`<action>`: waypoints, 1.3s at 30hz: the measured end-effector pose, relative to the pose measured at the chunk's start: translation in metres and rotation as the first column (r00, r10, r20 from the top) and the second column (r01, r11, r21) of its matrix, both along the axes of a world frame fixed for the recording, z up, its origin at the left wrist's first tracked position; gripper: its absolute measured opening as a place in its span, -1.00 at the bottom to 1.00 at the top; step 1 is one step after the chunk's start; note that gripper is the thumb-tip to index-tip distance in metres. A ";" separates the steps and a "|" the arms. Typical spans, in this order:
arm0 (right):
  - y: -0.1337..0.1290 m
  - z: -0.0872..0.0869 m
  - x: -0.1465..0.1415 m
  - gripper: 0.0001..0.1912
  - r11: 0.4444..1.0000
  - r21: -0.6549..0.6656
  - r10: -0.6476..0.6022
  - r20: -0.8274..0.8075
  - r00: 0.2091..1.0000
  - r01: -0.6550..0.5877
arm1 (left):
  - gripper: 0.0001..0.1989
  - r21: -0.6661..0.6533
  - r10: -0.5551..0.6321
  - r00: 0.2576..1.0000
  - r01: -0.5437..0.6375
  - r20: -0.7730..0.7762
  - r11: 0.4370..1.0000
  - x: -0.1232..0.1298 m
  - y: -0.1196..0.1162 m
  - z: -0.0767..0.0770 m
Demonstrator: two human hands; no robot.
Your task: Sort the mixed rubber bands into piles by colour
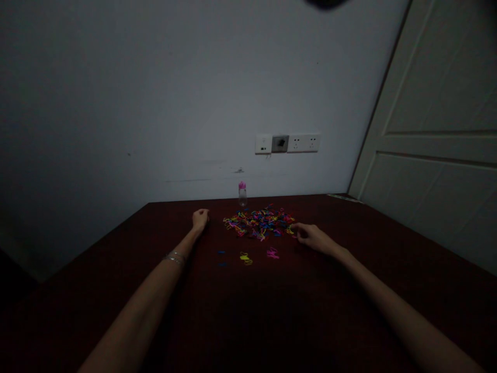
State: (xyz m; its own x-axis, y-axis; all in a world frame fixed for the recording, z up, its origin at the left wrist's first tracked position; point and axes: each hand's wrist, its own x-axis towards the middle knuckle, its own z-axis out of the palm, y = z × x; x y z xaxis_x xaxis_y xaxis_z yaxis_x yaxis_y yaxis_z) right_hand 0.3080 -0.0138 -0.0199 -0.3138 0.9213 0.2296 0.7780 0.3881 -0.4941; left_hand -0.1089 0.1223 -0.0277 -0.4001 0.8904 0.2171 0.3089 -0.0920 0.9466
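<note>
A pile of small, brightly coloured plastic loop-shaped clips (262,221) lies spread on the dark red table. My right hand (312,238) is at the pile's right edge, with thumb and forefinger curled together beside a yellow clip. What the fingertips grip, if anything, is too small and dark to make out. To the left of the pile my left hand (200,218) rests on the table, curled into a fist, apart from the clips. Nearer to me lie sorted clips in a row: blue ones (221,264), yellow ones (246,258) and pink ones (272,253).
A small clear bottle with a pink top (243,196) stands behind the pile. The table (248,305) meets a pale wall with a socket panel (303,143). A white panelled door (438,171) rises at the right. The light is dim.
</note>
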 end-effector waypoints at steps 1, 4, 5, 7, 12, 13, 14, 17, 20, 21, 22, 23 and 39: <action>-0.001 0.001 -0.001 -0.60 1.000 0.006 0.004 0.003 1.000 -0.004 | -0.71 -0.003 0.019 0.998 -0.018 0.068 1.000 0.001 0.000 0.001; -0.004 0.006 -0.007 -0.60 1.000 0.020 0.016 -0.020 1.000 -0.015 | -0.71 -0.018 0.089 0.957 -0.088 0.277 0.996 0.001 -0.001 0.006; -0.006 0.008 -0.011 -0.61 0.999 0.022 0.030 -0.040 0.999 -0.029 | -0.73 -0.021 0.108 0.936 -0.107 0.335 0.994 0.000 -0.002 0.008; -0.011 0.013 -0.021 -0.62 0.996 0.019 0.085 -0.086 0.993 -0.084 | -0.77 -0.016 0.127 0.898 -0.133 0.421 0.991 0.000 -0.004 0.010; -0.036 0.025 -0.058 -0.65 0.972 0.022 0.233 -0.145 0.962 -0.232 | -0.82 -0.005 0.166 0.829 -0.193 0.534 0.981 -0.001 -0.009 0.013; -0.040 0.026 -0.065 -0.66 0.967 0.026 0.253 -0.139 0.957 -0.252 | -0.83 -0.007 0.165 0.814 -0.193 0.558 0.981 -0.001 -0.010 0.014; -0.045 0.026 -0.071 -0.67 0.963 0.025 0.271 -0.126 0.954 -0.270 | -0.83 -0.010 0.159 0.796 -0.189 0.584 0.982 -0.003 -0.010 0.014; -0.053 0.024 -0.081 -0.68 0.954 0.027 0.301 -0.066 0.951 -0.300 | -0.88 -0.023 0.134 0.738 -0.159 0.661 0.987 -0.009 -0.010 0.016; -0.054 0.021 -0.083 -0.70 0.955 0.034 0.297 -0.034 0.954 -0.296 | -0.90 -0.042 0.108 0.737 -0.108 0.667 0.993 -0.015 -0.011 0.018; -0.053 0.021 -0.082 -0.70 0.955 0.032 0.294 -0.037 0.955 -0.293 | -0.89 -0.049 0.094 0.754 -0.082 0.650 0.995 -0.016 -0.011 0.019; -0.052 0.021 -0.080 -0.70 0.957 0.029 0.291 -0.045 0.956 -0.290 | -0.88 -0.057 0.076 0.775 -0.051 0.627 0.997 -0.016 -0.012 0.020; -0.051 0.022 -0.079 -0.70 0.958 0.027 0.287 -0.054 0.956 -0.286 | -0.87 -0.064 0.053 0.798 -0.019 0.600 0.998 -0.016 -0.012 0.020; -0.031 0.032 -0.044 -0.71 0.987 0.103 0.135 -0.114 0.984 -0.123 | -0.69 -0.251 -0.658 0.639 0.615 -0.397 0.748 0.038 -0.062 0.041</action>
State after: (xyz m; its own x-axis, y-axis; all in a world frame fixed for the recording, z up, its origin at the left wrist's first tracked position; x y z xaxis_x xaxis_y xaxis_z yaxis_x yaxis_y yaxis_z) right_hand 0.2641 -0.0450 0.0125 -0.3931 0.8471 0.3578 0.6555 0.5310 -0.5370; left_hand -0.0710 0.0599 0.0130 0.3919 0.9111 0.1275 0.5783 -0.3518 0.7361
